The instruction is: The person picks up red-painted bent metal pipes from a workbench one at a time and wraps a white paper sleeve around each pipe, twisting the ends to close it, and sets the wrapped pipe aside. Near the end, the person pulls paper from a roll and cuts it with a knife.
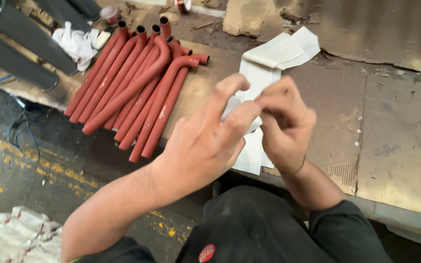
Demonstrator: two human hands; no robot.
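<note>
Right now both hands work one small white piece together just above the white sheets (269,63) on the cardboard-covered worktop (395,141): the left hand (205,141) and the right hand (283,124) pinch it (231,106) between closed fingertips. The red bent pipes (137,83) lie untouched left of the sheets. Separating or peeling it calls for a firm, fine pinch, I judge.

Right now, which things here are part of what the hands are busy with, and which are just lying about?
In hand:
left hand
right hand
white sheet, pinched by both hands

Lying about:
red bent pipes
dark grey tubes
white rag
cardboard sheets
pale bundle on the floor
</note>
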